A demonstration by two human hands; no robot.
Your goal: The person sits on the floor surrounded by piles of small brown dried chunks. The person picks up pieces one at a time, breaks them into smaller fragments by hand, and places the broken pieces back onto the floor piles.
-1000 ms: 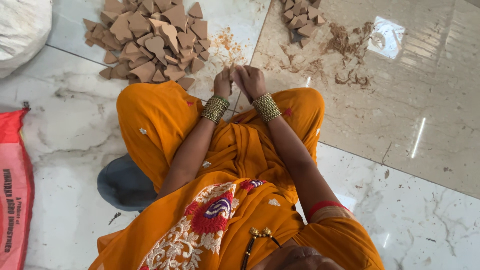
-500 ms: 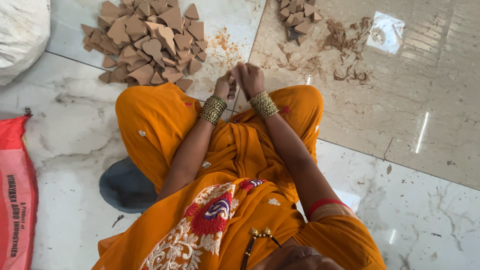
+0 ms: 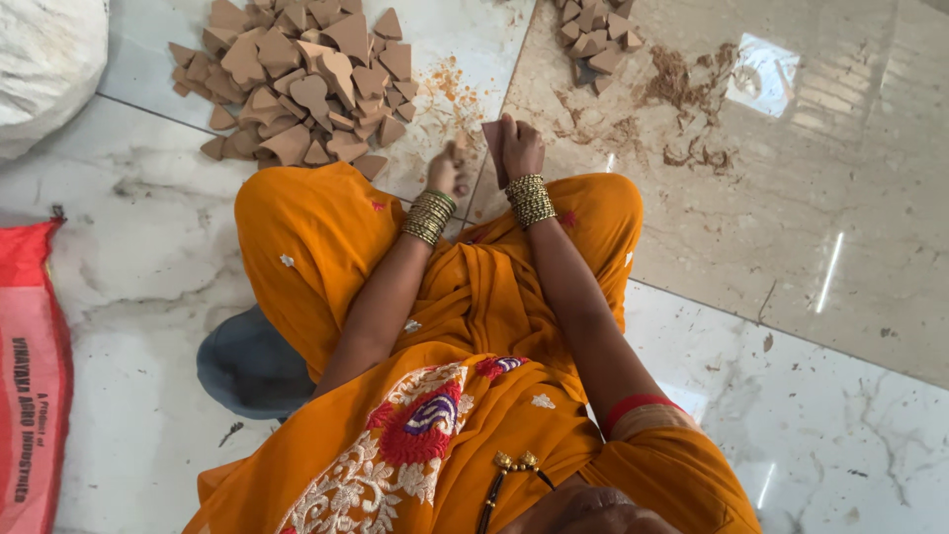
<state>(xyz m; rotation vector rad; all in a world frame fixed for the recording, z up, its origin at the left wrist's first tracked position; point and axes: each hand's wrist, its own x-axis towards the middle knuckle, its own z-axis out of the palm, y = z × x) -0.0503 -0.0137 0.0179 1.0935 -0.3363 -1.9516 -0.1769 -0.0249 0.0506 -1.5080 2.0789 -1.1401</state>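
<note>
- A seated person's right hand (image 3: 521,148) closes around a flat clay piece (image 3: 493,148) above the floor, beyond the knees.
- The left hand (image 3: 447,174) is curled; whether it holds anything cannot be told.
- Steady support at both ends would suit the work.
- The piece's long axis points toward twelve o'clock.
- A clay pile (image 3: 297,79) lies at ten o'clock.

Home floor used as craft workspace, polished marble tiles (image 3: 840,247), heaped clay pieces (image 3: 297,84), sacks (image 3: 40,69)
</note>
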